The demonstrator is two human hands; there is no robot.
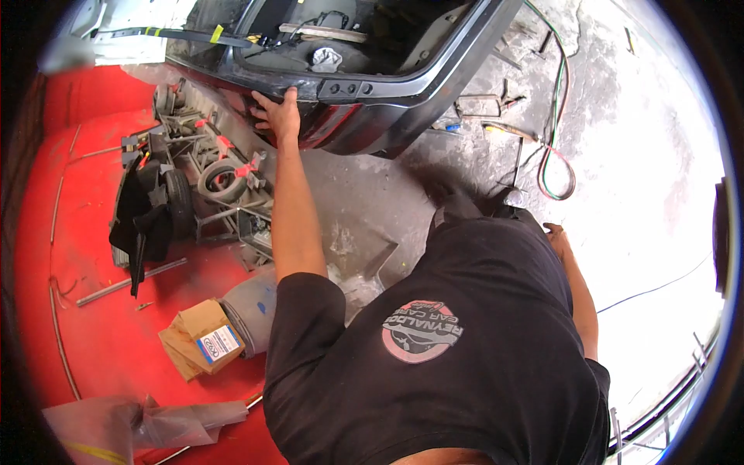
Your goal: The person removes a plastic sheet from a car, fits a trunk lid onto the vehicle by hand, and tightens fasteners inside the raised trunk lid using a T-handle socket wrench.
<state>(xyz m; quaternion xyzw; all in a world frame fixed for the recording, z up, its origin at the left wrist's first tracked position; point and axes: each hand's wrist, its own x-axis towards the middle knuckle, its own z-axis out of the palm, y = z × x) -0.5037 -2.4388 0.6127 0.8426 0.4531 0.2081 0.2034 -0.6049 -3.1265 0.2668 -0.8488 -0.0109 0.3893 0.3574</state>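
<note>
The car body (387,107) is set ahead of the person, and its near edge is touched by the left hand (279,118). That hand is opened out, its fingers splayed against the edge, and no firm grip is shown. The right hand (561,239) is held away from the car body, close to the hip, and is partly hidden; whether anything is grasped by it cannot be told.

The left hand could be cut or scraped if it were slid along a rough part of the car body, since no glove is worn. A foot might be caught by the looped hose (573,183) laid to the right of the car body, or by the loose metal pieces (479,96) strewn between the two. If the heap of parts to the left of the car body were knocked, the tyre (179,200) could be tipped or set rolling.

On the black T-shirt (496,287), below the car body in view, an upside-down badge (418,333) is printed, where "REYNALDO" and "CAR CARE" can be read. A blue and white label (218,343) is carried by the cardboard box (182,333), below and left of the car body; "K92" seems to be shown, the rest being too small to be read
</note>
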